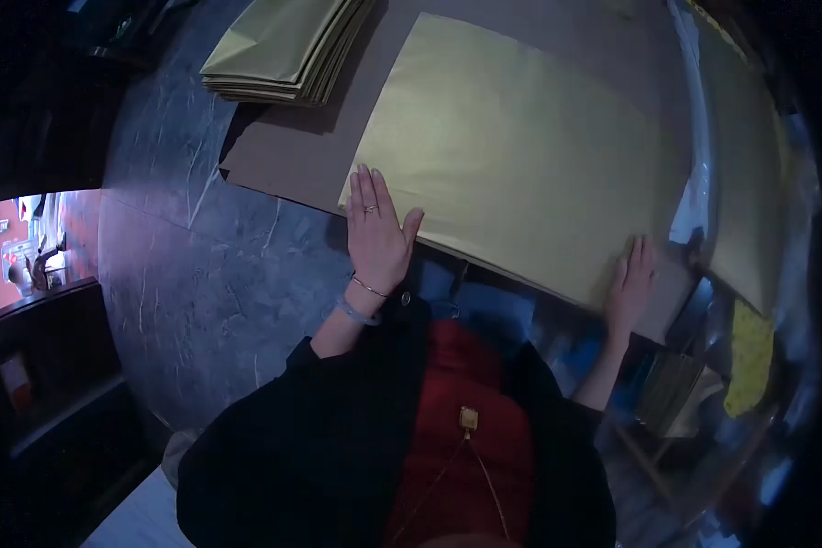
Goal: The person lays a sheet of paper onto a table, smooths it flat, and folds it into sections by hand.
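Note:
A large yellowish sheet of paper [511,137] lies flat before me on a brown board [292,155]. My left hand [379,228] rests on its near left corner, fingers straight and the thumb held apart. It wears a ring and bracelets at the wrist. Over by the near right corner, my right hand [632,283] lies on the paper with its fingers stretched forward. Neither hand grips anything. Whether more sheets lie under the top one, I cannot tell.
A thick pile of folded yellowish paper [279,55] sits at the upper left. Along the right runs clear plastic wrap [694,196] beside another yellowish bundle [744,164]. Lower right is a brown stack [669,393] near a yellow piece [749,361]. Grey marbled flooring [210,292] shows at left.

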{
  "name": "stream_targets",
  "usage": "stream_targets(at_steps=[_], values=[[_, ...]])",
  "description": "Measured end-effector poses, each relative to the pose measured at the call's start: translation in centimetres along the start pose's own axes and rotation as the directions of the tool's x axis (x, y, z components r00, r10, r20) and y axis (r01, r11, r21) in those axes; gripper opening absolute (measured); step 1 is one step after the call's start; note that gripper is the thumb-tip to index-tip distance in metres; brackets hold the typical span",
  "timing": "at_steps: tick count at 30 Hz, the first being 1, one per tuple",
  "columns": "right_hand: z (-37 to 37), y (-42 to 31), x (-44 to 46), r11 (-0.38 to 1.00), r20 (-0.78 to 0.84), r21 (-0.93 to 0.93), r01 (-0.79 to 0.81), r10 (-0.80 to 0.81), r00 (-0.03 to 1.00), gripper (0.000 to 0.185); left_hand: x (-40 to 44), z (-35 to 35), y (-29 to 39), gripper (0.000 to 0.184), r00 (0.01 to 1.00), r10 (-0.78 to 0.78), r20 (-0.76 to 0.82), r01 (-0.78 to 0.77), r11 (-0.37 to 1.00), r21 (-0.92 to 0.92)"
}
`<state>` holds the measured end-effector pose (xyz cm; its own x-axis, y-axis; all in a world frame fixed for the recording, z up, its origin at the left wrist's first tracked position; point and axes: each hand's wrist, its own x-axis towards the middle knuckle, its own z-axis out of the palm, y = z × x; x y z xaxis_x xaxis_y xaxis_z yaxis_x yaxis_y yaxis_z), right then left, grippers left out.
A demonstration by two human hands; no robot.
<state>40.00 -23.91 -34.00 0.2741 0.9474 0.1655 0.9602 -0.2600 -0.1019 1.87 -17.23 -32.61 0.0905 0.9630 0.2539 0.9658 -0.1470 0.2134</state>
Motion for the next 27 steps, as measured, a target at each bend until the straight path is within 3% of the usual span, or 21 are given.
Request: stream_targets(at_steps=[17,19,23,25,27], values=[[-0.6,0.2,-0.2,0.999,0.078,-0.037,-0.024,0.027,0.997,0.047,-0.2,-0.7,0.4,0.105,0.993,-0.054,0.107,0.052,0.998,0.024],[-0.2,0.5,-0.1,0.942,0.149,-0.327,0.082,-0.035,0.988,0.049,0.0,-0.8,0.5,0.108,0.995,-0.046,0.092,0.045,0.999,0.01],[-2.9,-2.1,0.0,0.925,0.145,-0.38,0.019,0.039,0.989,0.052,0.0,-0.6,0.7,0.111,0.993,-0.042,0.114,0.041,0.999,0.012],[-4.6,-5.7,1.9,0.943,0.229,-0.333,0.021,0.06,0.972,0.056,0.1,-0.7,0.7,0.112,0.993,-0.054,0.104,0.05,0.998,0.035],[-4.2,-10.7,2.7,0.97,0.006,0.17,0.173,-0.177,0.984,0.059,0.0,-0.7,0.8,0.113,0.993,-0.039,0.115,0.035,0.999,0.033]])
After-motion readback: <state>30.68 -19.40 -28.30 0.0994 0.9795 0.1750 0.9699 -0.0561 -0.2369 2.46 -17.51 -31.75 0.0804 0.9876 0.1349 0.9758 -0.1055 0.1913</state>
